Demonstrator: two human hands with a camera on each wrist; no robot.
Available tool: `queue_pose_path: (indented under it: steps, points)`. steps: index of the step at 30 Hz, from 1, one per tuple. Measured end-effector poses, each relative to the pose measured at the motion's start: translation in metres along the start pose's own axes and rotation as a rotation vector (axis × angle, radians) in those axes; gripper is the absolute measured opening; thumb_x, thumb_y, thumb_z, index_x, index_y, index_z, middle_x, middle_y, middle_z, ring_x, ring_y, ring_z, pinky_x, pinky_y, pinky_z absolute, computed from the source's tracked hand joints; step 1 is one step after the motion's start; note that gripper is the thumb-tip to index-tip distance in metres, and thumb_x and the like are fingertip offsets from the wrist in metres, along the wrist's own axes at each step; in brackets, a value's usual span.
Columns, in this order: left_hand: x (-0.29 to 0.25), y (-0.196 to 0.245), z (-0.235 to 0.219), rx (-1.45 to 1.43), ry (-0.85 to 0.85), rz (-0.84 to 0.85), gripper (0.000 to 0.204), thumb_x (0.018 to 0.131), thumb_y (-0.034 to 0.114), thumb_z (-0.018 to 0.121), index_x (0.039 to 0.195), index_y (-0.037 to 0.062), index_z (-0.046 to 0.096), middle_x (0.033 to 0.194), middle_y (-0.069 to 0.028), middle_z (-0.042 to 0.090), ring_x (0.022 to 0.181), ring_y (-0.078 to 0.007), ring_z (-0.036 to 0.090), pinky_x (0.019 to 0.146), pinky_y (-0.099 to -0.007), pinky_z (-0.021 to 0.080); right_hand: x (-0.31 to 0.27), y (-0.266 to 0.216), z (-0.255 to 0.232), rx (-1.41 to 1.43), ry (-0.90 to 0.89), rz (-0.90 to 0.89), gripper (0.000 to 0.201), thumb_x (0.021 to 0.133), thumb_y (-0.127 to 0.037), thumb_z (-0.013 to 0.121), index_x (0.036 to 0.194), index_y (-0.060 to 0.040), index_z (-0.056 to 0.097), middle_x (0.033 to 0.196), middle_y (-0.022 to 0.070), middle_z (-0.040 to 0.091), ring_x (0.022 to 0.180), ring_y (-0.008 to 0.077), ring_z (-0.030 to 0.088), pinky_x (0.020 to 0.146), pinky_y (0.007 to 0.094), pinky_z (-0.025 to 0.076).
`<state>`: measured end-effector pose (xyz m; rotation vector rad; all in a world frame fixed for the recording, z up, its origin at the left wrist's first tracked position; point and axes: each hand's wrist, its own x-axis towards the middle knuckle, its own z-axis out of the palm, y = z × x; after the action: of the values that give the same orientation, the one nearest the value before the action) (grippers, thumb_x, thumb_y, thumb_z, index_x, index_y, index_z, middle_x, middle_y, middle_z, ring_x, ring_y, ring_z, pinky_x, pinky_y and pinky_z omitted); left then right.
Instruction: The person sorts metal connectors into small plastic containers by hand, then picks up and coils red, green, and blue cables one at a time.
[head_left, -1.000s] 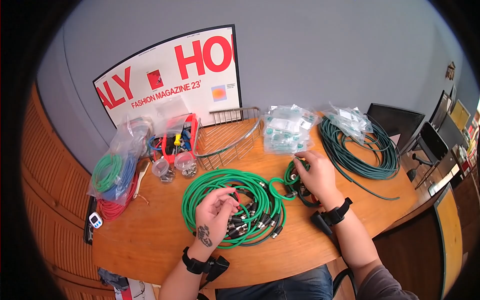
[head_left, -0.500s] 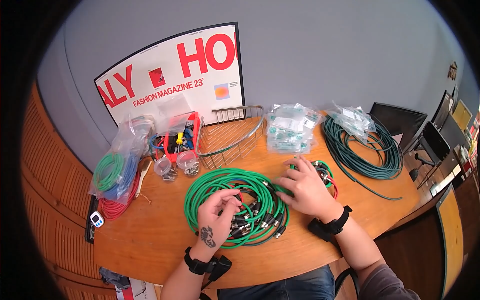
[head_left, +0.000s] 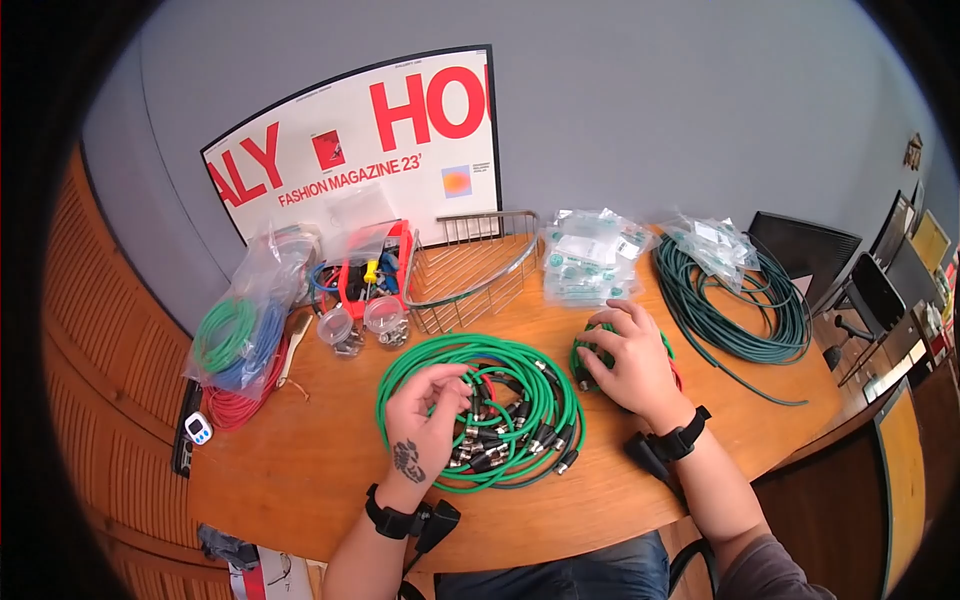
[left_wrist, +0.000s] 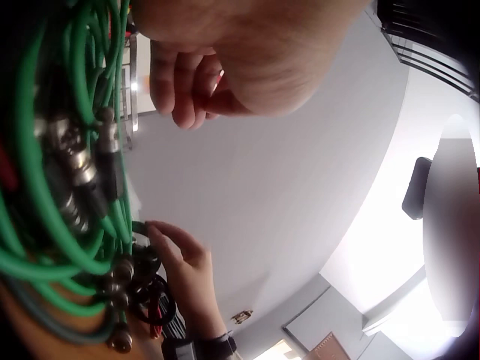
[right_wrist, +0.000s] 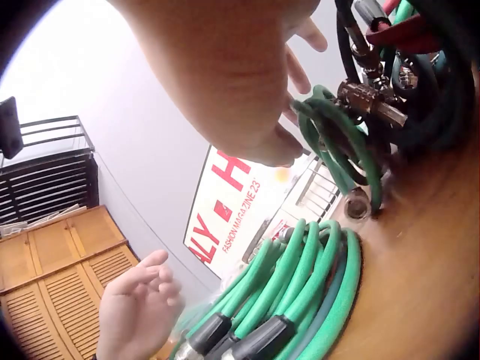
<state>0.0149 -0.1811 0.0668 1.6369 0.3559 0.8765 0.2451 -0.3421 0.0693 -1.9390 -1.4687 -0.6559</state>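
A large coil of green cables point(head_left: 460, 347) with black and metal connectors lies on the table. My left hand point(head_left: 420, 420) hovers over its left side, fingers loosely bent and holding nothing; the left wrist view shows this hand point(left_wrist: 247, 60) beside the cables. Right of the coil, my right hand point(head_left: 640, 368) rests over a smaller cable bundle, which it partly hides. In the right wrist view, relaxed fingers of this hand point(right_wrist: 225, 75) touch or nearly touch a small green loop point(right_wrist: 349, 142); a grip cannot be made out.
Behind stand a wire basket point(head_left: 470, 290), a red bin point(head_left: 405, 245), small tubs of metal parts point(head_left: 385, 315) and clear bags point(head_left: 590, 260). A dark green cable coil point(head_left: 740, 335) lies at the right, bagged cables point(head_left: 225, 340) at the left.
My right hand has gone first left to the small green loop beside the large coil, then back right over the small bundle. That loop has moved right with it. My left hand has barely moved.
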Motion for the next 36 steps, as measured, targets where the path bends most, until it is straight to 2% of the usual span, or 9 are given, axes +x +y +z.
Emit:
queue_pose_path:
  steps: [6,9,12,18,22,24,27,32,36]
  points:
    - [0.017,0.0,-0.03,0.16,0.261,0.113,0.017,0.093,-0.003,0.055,0.106,-0.0021,0.067,0.087,-0.0049,0.067,0.076,-0.0093,0.062,0.07,-0.0236,0.051,0.002,-0.024,-0.001,0.152,0.069,-0.131,0.015,0.078,-0.009,0.071,0.092,-0.0051,0.071,0.097,0.0081,0.066,0.096,0.0301,0.062,0.084,0.041,0.052]
    - [0.025,-0.004,-0.044,0.544,0.276,0.166,0.019,0.085,-0.003,0.061,0.103,-0.0003,0.067,0.086,-0.0091,0.067,0.075,-0.0184,0.064,0.07,-0.0296,0.052,-0.004,-0.048,0.004,0.272,-0.104,-0.008,0.015,0.081,-0.011,0.07,0.094,-0.004,0.07,0.09,0.0102,0.066,0.077,0.0302,0.065,0.068,0.0388,0.054]
    - [0.023,-0.007,-0.056,0.921,0.223,0.238,0.017,0.083,0.008,0.066,0.099,0.0024,0.068,0.088,-0.0137,0.067,0.079,-0.0318,0.065,0.072,-0.0402,0.052,-0.009,-0.061,0.007,0.147,-0.254,0.146,0.021,0.084,-0.017,0.068,0.101,-0.004,0.069,0.085,0.0115,0.065,0.079,0.0309,0.066,0.068,0.0402,0.055]
    - [0.023,0.012,-0.055,1.125,0.062,-0.227,0.026,0.085,0.029,0.065,0.093,0.0054,0.071,0.09,-0.0141,0.068,0.086,-0.0341,0.065,0.074,-0.0439,0.051,-0.018,-0.054,0.02,0.348,-0.317,0.245,0.031,0.088,-0.015,0.067,0.115,-0.0009,0.065,0.081,0.0162,0.062,0.076,0.0328,0.064,0.067,0.0412,0.052]
    - [0.022,0.006,-0.064,1.038,0.041,-0.133,0.023,0.083,0.026,0.068,0.092,0.0054,0.071,0.084,-0.0126,0.068,0.081,-0.0344,0.065,0.071,-0.0437,0.051,-0.013,-0.06,0.011,0.503,-0.163,0.243,0.03,0.088,-0.005,0.065,0.118,0.0011,0.064,0.08,0.0167,0.059,0.071,0.0325,0.059,0.067,0.0379,0.049]
    - [0.021,0.003,-0.068,1.029,0.044,-0.022,0.022,0.083,0.025,0.069,0.093,0.0057,0.071,0.082,-0.0124,0.068,0.077,-0.0344,0.064,0.069,-0.043,0.051,-0.013,-0.059,0.013,0.517,-0.129,0.206,0.029,0.092,-0.005,0.063,0.12,0.0003,0.063,0.078,0.0121,0.058,0.066,0.0253,0.058,0.064,0.0326,0.049]
    - [0.024,0.006,-0.07,0.888,0.019,-0.004,0.021,0.085,0.023,0.07,0.09,0.0027,0.07,0.074,-0.0095,0.067,0.062,-0.0235,0.063,0.059,-0.0341,0.049,-0.017,-0.059,0.018,0.98,-0.081,0.445,0.025,0.1,-0.008,0.055,0.124,-0.0001,0.055,0.085,0.0026,0.058,0.065,0.0079,0.055,0.061,0.023,0.047]
    - [0.018,0.052,-0.067,0.108,-0.25,-0.423,0.017,0.092,0.014,0.067,0.083,-0.0006,0.069,0.063,-0.0023,0.064,0.053,-0.0026,0.054,0.048,-0.0189,0.04,-0.02,-0.055,0.024,1.242,0.026,0.538,0.026,0.102,-0.009,0.05,0.127,-0.001,0.046,0.09,0.0039,0.057,0.066,0.0097,0.057,0.061,0.0233,0.049]
    - [0.016,0.043,-0.058,0.035,-0.508,-0.453,0.01,0.091,0.009,0.068,0.086,-0.0001,0.068,0.067,-0.0029,0.066,0.054,-0.0049,0.057,0.049,-0.0202,0.043,-0.02,-0.044,0.025,1.456,0.102,0.662,0.028,0.104,-0.011,0.048,0.13,-0.0027,0.043,0.091,0.0052,0.059,0.069,0.0117,0.06,0.064,0.0248,0.052]
